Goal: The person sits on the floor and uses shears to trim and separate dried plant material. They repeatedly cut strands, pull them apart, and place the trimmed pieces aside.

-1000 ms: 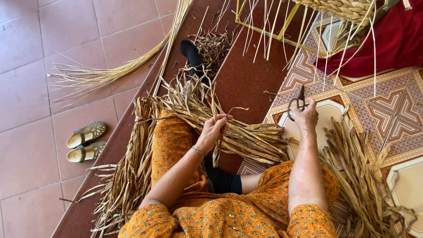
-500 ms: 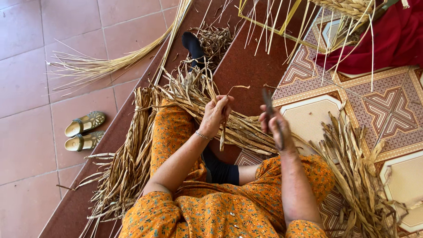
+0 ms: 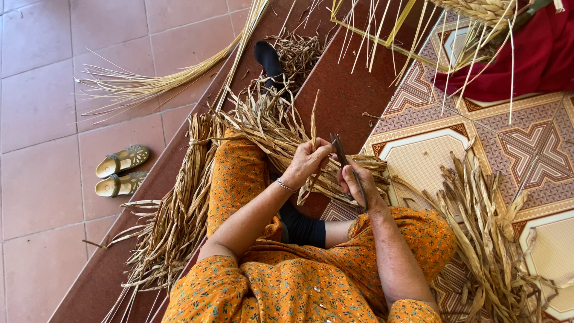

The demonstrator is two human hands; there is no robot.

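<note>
Over the lap, the left hand (image 3: 306, 161) pinches a dried leaf strip (image 3: 313, 128) that sticks up from the bundle of dried leaves (image 3: 269, 128) lying across the legs. Just beside it, the right hand (image 3: 359, 186) grips dark scissors (image 3: 345, 160), blades pointing up toward the strip. Sandals (image 3: 121, 170) sit well apart on the tiles.

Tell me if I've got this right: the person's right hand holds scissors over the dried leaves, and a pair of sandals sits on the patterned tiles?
Not quite. In the head view the sandals sit on the plain reddish floor tiles, not the patterned ones. The right hand does hold scissors over the dried leaves.
</note>
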